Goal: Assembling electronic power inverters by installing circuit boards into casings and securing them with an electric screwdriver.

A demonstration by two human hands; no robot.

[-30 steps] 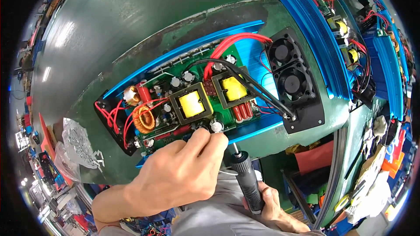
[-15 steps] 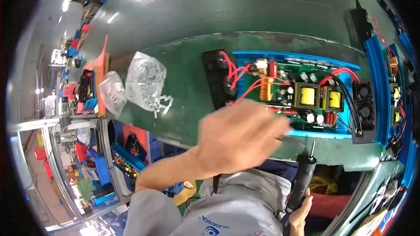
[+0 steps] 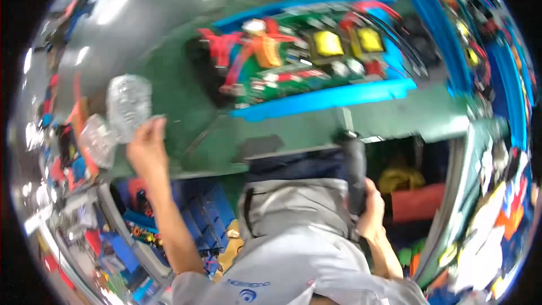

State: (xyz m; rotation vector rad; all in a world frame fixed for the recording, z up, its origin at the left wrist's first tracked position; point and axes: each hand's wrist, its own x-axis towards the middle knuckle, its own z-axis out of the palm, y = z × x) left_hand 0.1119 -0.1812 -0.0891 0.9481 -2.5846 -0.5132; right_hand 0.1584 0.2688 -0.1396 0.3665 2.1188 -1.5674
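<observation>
My left hand (image 3: pixel 148 149) reaches to the bench's left side, fingertips pinched at the lower edge of a clear plastic bag (image 3: pixel 129 101) of small pale parts. Whatever lies between those fingers is too small and blurred to name. Low at the right, my right hand (image 3: pixel 371 212) grips a black electric screwdriver (image 3: pixel 354 172), its bit pointing up toward the bench edge. Beyond it lies a circuit board (image 3: pixel 293 59) in a blue metal housing (image 3: pixel 327 100), with yellow-wound transformers (image 3: pixel 328 43) and red wires (image 3: pixel 221 48). A black end piece (image 3: pixel 206 68) sits at its left end.
Another clear bag (image 3: pixel 97 141) lies beside the first. More blue housings (image 3: pixel 437 28) with boards stand at the right. A dark flat patch (image 3: pixel 262 146) and a thin dark streak (image 3: pixel 202 136) show on the green bench (image 3: pixel 175 90). Blue bins (image 3: pixel 206 209) are below.
My left hand has swung left from in front of the board to the bag of small parts. The view has shifted. My right hand still holds the screwdriver.
</observation>
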